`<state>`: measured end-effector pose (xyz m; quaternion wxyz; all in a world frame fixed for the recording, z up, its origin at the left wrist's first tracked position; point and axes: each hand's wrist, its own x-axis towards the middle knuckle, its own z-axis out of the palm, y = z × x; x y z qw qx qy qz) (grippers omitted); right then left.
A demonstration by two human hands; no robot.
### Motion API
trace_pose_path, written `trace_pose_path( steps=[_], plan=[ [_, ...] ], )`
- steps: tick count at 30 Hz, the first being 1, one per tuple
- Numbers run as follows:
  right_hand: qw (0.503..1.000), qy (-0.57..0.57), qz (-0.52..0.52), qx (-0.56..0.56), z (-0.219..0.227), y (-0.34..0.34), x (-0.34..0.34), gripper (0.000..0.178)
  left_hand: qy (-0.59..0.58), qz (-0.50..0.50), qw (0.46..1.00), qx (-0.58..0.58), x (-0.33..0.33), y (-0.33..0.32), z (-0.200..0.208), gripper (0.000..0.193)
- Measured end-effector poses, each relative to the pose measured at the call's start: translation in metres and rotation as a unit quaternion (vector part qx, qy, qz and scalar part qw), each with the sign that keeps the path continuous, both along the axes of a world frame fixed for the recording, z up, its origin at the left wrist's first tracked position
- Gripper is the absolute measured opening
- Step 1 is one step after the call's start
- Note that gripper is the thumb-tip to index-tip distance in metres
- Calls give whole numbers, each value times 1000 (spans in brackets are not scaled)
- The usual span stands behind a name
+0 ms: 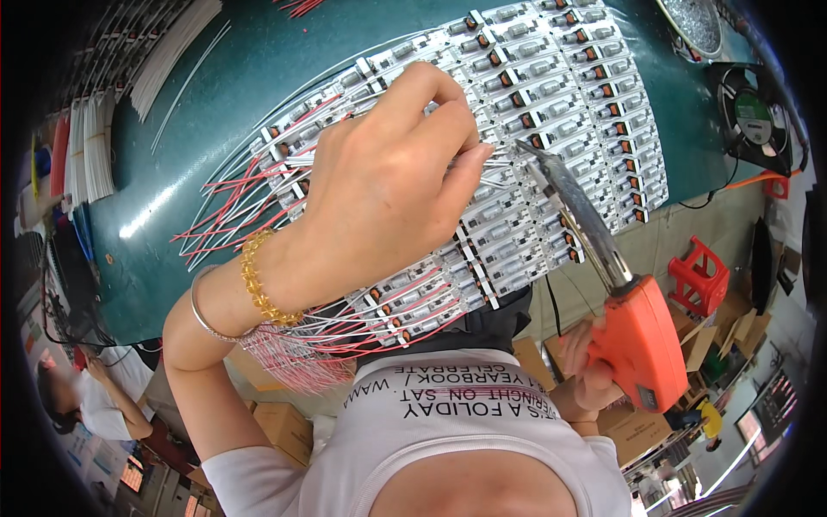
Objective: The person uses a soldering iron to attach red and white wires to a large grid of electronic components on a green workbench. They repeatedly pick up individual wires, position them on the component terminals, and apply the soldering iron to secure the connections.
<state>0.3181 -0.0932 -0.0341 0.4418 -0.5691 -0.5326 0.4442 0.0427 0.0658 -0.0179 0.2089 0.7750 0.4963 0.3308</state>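
My left hand (388, 172) is over the middle of a wide panel of white circuit boards (603, 95), its fingers closed in a pinch. Thin white wires (493, 181) come out beside its fingertips, and the hand hides part of them. My right hand (590, 370) grips the orange handle of a soldering gun (644, 345). The gun's dark tip points up and left at the boards, a short way right of my left fingertips. Rows of small components, some with orange parts, cover the boards. Red and white wires (228, 207) trail from the panel's left side.
The panel lies on a green table (181, 194), its near edge above my lap. Bundles of white wires (90, 151) lie at the far left. A black fan (754, 116) and a round metal dish (693, 26) stand far right. A red stool (698, 276) and cardboard boxes (633, 435) are beyond the table.
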Motion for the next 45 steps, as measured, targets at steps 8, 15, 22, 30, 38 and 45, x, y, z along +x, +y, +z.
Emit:
trace_pose_path(
  steps=[8, 15, 22, 30, 38, 45],
  plan=[
    [999, 45, -28, -1, 15, 15, -21, 76, 13, -1, 1000, 14, 1, 1, -1, 10],
    [995, 97, -32, 12, 2, -1, -6, 81, -21, -35, 999, -16, 0, -2, 8, 9],
    [999, 36, -17, 7, -1, -12, 2, 75, -5, -24, 1000, 2, 7, -5, -2, 9],
    [998, 14, -34, -50, 14, -9, -4, 61, 10, -13, 1000, 21, 7, -8, -3, 11],
    [998, 48, -41, 22, 10, 1, -12, 73, 22, -8, 999, 28, 8, -10, -2, 12],
    [997, 70, -40, 16, 22, 6, -22, 79, 13, -33, 999, -3, 8, -13, 7, 11]
  ],
)
